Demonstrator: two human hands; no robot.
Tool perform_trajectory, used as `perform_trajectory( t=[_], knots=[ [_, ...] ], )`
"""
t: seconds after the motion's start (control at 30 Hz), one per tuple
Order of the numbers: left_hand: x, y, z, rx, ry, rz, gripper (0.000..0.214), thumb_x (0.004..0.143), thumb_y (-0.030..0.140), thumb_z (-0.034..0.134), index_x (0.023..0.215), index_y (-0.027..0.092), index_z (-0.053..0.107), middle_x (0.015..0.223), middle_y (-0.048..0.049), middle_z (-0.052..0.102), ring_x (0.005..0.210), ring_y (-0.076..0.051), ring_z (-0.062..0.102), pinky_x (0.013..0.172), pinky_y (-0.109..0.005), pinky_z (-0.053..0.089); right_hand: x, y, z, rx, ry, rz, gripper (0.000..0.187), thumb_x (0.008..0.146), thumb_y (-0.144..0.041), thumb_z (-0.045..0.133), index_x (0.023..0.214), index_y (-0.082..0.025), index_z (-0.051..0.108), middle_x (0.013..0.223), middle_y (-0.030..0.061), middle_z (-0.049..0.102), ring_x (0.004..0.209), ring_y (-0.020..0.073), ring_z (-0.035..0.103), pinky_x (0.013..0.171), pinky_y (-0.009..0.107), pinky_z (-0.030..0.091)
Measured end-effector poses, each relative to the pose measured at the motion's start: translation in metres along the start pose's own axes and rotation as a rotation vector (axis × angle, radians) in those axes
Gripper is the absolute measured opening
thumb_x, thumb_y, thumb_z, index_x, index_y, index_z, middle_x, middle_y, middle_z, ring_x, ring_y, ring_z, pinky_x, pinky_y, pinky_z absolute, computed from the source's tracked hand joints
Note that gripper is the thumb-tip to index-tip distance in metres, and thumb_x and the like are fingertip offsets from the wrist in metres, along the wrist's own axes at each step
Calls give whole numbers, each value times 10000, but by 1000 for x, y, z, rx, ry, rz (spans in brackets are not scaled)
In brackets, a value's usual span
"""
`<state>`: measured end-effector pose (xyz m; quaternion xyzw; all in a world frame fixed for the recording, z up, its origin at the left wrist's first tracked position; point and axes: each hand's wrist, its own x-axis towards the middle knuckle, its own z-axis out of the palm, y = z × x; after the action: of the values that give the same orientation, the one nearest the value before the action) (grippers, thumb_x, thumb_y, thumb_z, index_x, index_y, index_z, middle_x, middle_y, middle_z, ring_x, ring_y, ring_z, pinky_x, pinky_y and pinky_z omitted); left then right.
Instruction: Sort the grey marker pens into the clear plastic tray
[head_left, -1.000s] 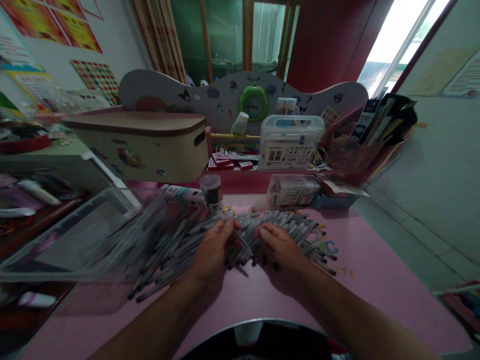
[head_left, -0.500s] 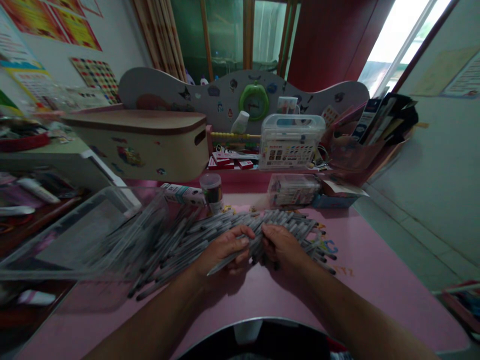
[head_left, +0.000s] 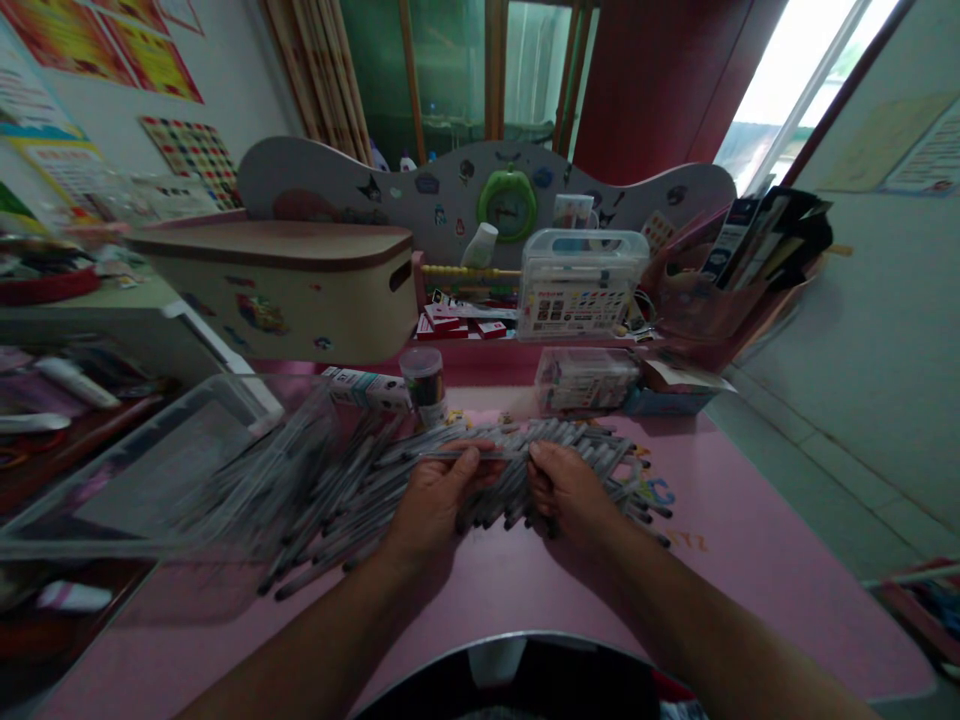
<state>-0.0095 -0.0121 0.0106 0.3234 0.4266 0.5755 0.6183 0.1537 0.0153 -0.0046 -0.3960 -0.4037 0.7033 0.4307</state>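
My left hand is closed round a slim pale pen, its thumb pressed on the barrel. The pen lies almost level, pointing across toward my right hand. Curled fingers and thumb of the right hand pinch at the pen's right end; just what sits inside that fist is partly hidden. Beneath and behind both hands spreads a wide heap of clear pens with dark tips, lying on the pink table.
Left of the heap, a clear plastic bin holds more pens. Behind stand a clear round jar, a clear box and a blue box. Above them are a lidded cream bin and a clear carry case.
My left hand has risen slightly and shifted left. The pen in it has swung from slanting down to the left to nearly level. My right hand has barely moved.
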Motion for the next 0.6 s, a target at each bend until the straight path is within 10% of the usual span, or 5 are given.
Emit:
perform_trajectory(
  t=[0.2, 0.4, 0.6],
  knots=[
    [4, -1, -2, -62, 86, 32, 284, 751, 386, 747, 862, 138, 665, 756, -56, 738, 698, -164, 706, 667, -258, 560, -3, 2, 4, -44, -38, -124, 294, 773, -427, 703, 892, -235, 515, 561, -104, 425, 381, 51, 243, 357, 175, 149],
    [-1, -2, -1, -22, 74, 45, 250, 780, 370, 722, 861, 141, 661, 765, -57, 744, 687, -157, 706, 664, -250, 553, -4, 3, 0, -254, -35, -150, 429, 912, -498, 519, 612, -193, 483, 541, -44, 405, 438, 73, 325, 393, 207, 211],
    [-2, -5, 0, -25, 86, 44, 258, 758, 374, 737, 847, 145, 661, 726, -47, 735, 658, -162, 699, 642, -258, 548, -2, 7, -1, -53, -62, -111, 216, 806, -402, 651, 846, -239, 514, 562, -99, 414, 380, 60, 215, 363, 192, 132]
  ],
)
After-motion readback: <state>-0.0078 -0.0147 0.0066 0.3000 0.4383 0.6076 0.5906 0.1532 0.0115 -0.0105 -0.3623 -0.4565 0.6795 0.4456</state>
